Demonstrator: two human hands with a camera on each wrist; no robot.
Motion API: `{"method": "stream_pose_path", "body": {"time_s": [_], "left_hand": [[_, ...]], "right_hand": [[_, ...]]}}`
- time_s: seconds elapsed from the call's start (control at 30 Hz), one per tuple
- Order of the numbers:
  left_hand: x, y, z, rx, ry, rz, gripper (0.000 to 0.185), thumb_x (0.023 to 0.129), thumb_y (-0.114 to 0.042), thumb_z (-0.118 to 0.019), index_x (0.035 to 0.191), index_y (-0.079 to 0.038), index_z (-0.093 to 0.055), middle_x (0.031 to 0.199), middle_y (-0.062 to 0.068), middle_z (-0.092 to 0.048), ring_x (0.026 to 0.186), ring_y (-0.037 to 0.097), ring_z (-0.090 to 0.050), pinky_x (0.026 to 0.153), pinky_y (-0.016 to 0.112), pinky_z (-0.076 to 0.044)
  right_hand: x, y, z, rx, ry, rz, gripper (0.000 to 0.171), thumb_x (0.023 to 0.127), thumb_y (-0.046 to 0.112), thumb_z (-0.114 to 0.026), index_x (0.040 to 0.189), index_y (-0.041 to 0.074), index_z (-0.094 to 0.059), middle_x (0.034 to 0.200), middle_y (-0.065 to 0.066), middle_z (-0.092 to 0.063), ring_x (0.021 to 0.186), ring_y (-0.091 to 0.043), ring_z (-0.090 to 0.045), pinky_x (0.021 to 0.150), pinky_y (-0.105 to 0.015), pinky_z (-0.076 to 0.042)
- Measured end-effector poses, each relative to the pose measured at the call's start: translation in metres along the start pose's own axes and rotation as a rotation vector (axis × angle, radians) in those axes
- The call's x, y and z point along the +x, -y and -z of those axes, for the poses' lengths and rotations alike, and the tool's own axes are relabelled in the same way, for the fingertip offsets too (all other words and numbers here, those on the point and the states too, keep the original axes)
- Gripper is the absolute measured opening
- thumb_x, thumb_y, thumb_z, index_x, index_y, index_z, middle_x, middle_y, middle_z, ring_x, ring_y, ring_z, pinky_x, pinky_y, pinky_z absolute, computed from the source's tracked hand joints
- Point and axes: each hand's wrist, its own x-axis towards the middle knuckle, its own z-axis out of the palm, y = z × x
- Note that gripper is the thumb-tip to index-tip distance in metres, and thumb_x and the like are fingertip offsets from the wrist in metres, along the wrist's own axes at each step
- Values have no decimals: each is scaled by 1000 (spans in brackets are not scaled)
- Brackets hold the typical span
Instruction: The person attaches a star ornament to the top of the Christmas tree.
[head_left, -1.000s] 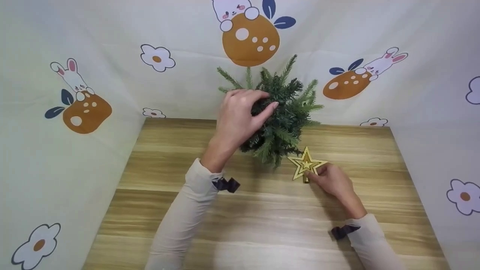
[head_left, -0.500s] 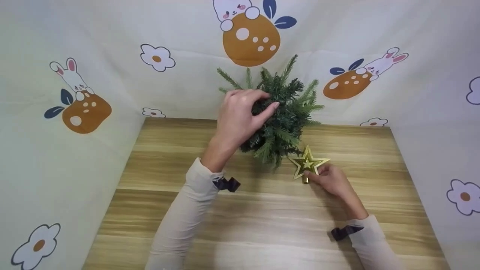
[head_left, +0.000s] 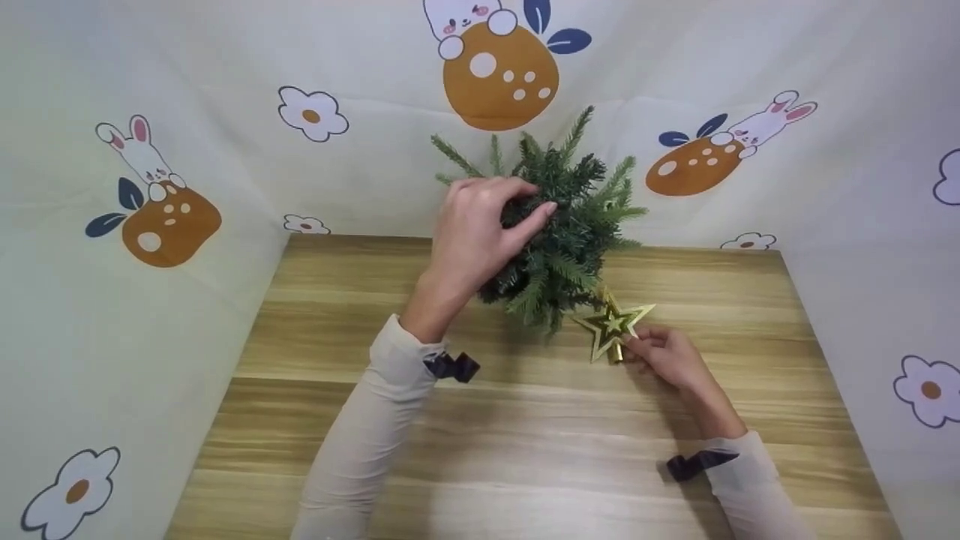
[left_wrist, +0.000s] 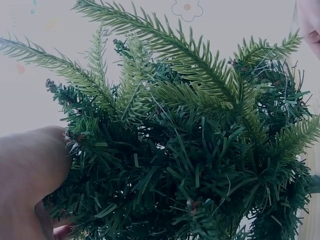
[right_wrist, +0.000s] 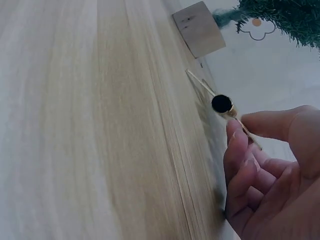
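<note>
A small artificial Christmas tree [head_left: 562, 247] stands at the back of the table, with dark green and lighter sprigs. My left hand [head_left: 480, 225] grips its upper part from the left, thumb and index finger curved around the foliage; the other fingertips are hidden. Branches fill the left wrist view, where part of that hand [left_wrist: 30, 180] shows at the left edge. In front and to the right, my right hand [head_left: 671, 360] pinches a gold star tree topper [head_left: 613, 324] between thumb and fingers. The topper's hollow round socket [right_wrist: 221, 103] faces the right wrist camera.
The tree's square wooden base [right_wrist: 200, 30] shows in the right wrist view. A wood-grain table [head_left: 525, 450] lies underneath. Pale cloth [head_left: 360, 165] printed with rabbits, oranges and flowers rises behind the tree and along both sides. Black straps [head_left: 452, 367] sit on the wrists.
The star has tilted in my right hand, its socket swinging slightly to the right. That hand has shifted a little to the right. My left hand stays in place on the tree.
</note>
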Motion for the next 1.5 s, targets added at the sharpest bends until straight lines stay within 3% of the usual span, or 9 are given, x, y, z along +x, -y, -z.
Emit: {"method": "stream_pose_path", "body": {"time_s": [0.27, 0.53, 0.7, 1.03, 1.27, 1.5], "left_hand": [[0, 0, -1, 21, -15, -5, 36, 104, -50, -71, 116, -18, -83, 115, -2, -84, 110, 18, -79, 111, 42, -51], [0, 0, 0, 14, -16, -2, 36, 104, -49, -71, 115, -17, -83, 114, -2, -84, 108, 18, -79, 111, 42, -51], [0, 0, 0, 13, -14, -1, 36, 104, -49, -71, 115, -18, -83, 114, -2, -84, 108, 18, -79, 111, 43, -51], [0, 1, 0, 11, -9, 0, 36, 103, -50, -71, 115, -18, -83, 114, -2, -84, 107, 18, -79, 111, 43, -51], [-1, 2, 0, 16, -11, -6, 37, 104, -50, -71, 115, -17, -83, 113, -2, -84, 106, 18, -79, 110, 43, -52], [-1, 2, 0, 16, -14, -15, 37, 104, -50, -70, 115, -17, -83, 113, -2, -84, 105, 18, -79, 110, 43, -52]], "right_hand": [[-2, -1, 3, 46, -87, -13, 38, 104, 20, -74, 130, -8, -68, 89, 0, -80, 67, -8, -65, 55, -23, -51], [1, -2, 4, 198, -111, -9, 42, 106, 18, -71, 134, -12, -62, 94, 2, -83, 79, -10, -75, 67, -22, -60], [0, 0, 4, 279, -132, -8, 40, 107, 16, -69, 136, -10, -60, 93, 7, -83, 82, -9, -75, 69, -22, -60], [0, 1, 1, 305, -154, 31, 39, 106, 12, -69, 137, -10, -59, 97, 5, -84, 85, -13, -77, 73, -25, -61], [0, 0, -2, 310, -180, 105, 35, 105, 7, -69, 133, -8, -56, 98, -2, -84, 91, -15, -81, 71, -26, -60], [0, 2, -3, 334, -185, 106, 29, 104, 7, -70, 128, 2, -55, 95, 2, -84, 91, -16, -82, 73, -27, -61]]}}
